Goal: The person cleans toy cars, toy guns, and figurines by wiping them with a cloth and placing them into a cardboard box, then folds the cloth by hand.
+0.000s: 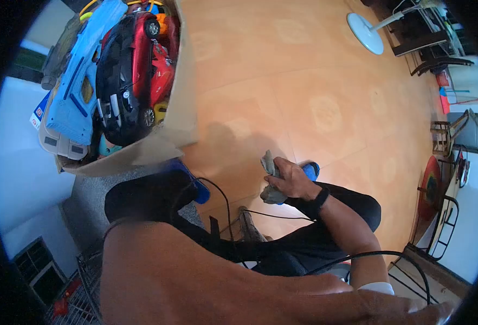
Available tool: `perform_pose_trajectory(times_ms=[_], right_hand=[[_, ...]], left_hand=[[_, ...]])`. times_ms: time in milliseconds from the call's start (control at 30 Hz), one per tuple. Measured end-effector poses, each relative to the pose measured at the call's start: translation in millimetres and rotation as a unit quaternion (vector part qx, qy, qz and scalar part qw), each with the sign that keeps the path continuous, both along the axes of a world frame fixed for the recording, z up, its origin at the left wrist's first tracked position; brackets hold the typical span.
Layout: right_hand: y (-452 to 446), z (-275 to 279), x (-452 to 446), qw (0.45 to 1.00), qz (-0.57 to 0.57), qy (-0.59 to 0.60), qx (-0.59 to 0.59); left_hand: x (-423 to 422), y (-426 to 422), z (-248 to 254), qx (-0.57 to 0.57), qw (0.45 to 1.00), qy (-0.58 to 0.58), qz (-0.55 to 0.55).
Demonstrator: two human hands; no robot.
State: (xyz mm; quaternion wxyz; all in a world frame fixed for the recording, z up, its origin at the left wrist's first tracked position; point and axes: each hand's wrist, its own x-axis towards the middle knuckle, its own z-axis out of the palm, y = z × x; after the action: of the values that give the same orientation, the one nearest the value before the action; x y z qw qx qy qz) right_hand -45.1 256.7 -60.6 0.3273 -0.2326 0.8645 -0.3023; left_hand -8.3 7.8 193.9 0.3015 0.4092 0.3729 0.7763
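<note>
My right hand, with a black watch or band on its wrist, is closed around a crumpled grey-green cloth. It is above the floor, in front of my bent knee and beside a blue slipper. Very close to the camera, my left hand stretches across the bottom of the head view toward the lower right. Its fingers look extended, and I see nothing held in them. Partly behind it, near my right arm, a white sleeve edge shows. A black cable runs across my legs.
At the upper left, a cardboard box holds a light-blue toy gun, a black toy car and a red toy car. A white round stand base is at the upper right. Wooden chairs line the right side.
</note>
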Motion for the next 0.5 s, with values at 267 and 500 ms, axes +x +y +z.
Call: perform_pose_trajectory(times_ms=[267,500], right_hand=[[4.9,-5.7,-0.4,0.999,0.017,0.016,-0.025],[6.8,-13.5,0.0,0.999,0.029,0.011,0.016]], left_hand=[[-3.0,-2.9,1.1,0.013,1.000,-0.015,0.002],[-15.3,-30.6,19.8,0.014,0.999,-0.037,-0.029]])
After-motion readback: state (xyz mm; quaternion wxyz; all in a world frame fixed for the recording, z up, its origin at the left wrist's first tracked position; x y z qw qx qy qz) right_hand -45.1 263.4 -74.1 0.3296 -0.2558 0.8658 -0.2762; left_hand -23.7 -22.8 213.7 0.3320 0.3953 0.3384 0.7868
